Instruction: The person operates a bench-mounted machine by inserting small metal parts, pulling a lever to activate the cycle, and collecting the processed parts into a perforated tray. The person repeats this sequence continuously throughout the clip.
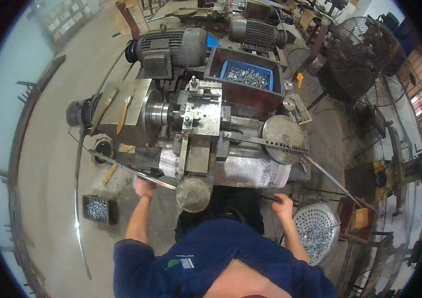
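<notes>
A small metalworking lathe (203, 119) stands in front of me, with a steel chuck (160, 113) on its left and a tool block beside it. My left hand (145, 187) is low at the lathe's front left, just under a long shiny lever (146, 176). Its fingers are mostly hidden by the machine's edge. To the right of my lap, my right hand (283, 207) is raised with curled fingers. Whatever it may pinch is too small to make out. Close to that wrist sits a perforated round metal bowl (334, 218) holding many small metal parts.
Behind the lathe, a blue tray (228, 64) of small parts sits in a dark box (221, 89). A black bin (111, 217) of parts stands on the left floor. Two brushes lie on the headstock (136, 94). A large fan (369, 59) stands at right; a round handwheel (284, 139) juts out nearer.
</notes>
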